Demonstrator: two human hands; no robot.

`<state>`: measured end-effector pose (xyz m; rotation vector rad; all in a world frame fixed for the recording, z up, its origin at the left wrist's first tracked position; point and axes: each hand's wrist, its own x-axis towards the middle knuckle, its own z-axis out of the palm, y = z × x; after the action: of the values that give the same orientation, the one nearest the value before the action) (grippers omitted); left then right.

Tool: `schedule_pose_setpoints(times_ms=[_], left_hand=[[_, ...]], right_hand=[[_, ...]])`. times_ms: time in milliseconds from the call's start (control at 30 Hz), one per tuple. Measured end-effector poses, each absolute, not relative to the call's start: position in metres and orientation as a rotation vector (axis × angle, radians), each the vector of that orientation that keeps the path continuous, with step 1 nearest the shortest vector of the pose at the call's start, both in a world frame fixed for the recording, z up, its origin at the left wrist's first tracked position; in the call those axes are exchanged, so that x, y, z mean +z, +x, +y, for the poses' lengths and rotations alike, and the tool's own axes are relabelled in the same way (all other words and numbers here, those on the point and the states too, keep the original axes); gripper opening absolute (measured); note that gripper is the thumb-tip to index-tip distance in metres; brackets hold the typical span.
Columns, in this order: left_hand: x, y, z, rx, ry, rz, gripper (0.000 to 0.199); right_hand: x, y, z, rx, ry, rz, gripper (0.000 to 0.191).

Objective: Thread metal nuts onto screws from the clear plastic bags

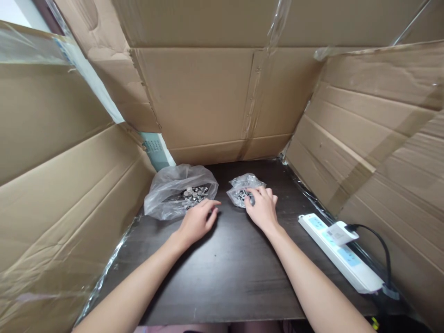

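My left hand (200, 218) hovers just in front of a large clear plastic bag (166, 194), its index finger stretched out and thumb apart from it. Nothing shows between those fingers. Inside that bag's open mouth lies a heap of small shiny metal pieces (196, 193), some with round, disc-like heads. Over the mouth of a smaller clear bag (248, 179), to the right, is my right hand (262, 207). Its thumb and index fingertip are apart at the small metal parts (243, 195) within; the other fingers are bent and partly hidden.
Both bags rest on a dark tabletop (215, 273). Cardboard walls enclose it at the left (69, 199), back (204, 97) and right (381, 152). A white power strip (360, 273) with a plugged-in white adapter (342, 233) and black cable (381, 240) lies along the right side.
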<state>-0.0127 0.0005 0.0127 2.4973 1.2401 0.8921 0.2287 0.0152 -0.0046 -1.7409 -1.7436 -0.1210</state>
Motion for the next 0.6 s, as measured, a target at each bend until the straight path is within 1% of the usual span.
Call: schedule_pose_setpoints(times_ms=[133,367,600], left_hand=[[0.005,-0.001,-0.005,0.818,2.463,1.087,0.025],[0.007,-0.003,-0.005,0.777,2.374,1.089,0.024],[0.008,-0.002,-0.006,0.731,2.385,1.075,0.023]], right_hand=[[-0.006,0.224,0.016,-0.13,-1.627,-1.807,0.032],[-0.01,0.218,0.015,-0.167,-1.744,-1.92,0.038],[-0.012,0.21,0.012,-0.307,-1.78,-1.973,0.038]])
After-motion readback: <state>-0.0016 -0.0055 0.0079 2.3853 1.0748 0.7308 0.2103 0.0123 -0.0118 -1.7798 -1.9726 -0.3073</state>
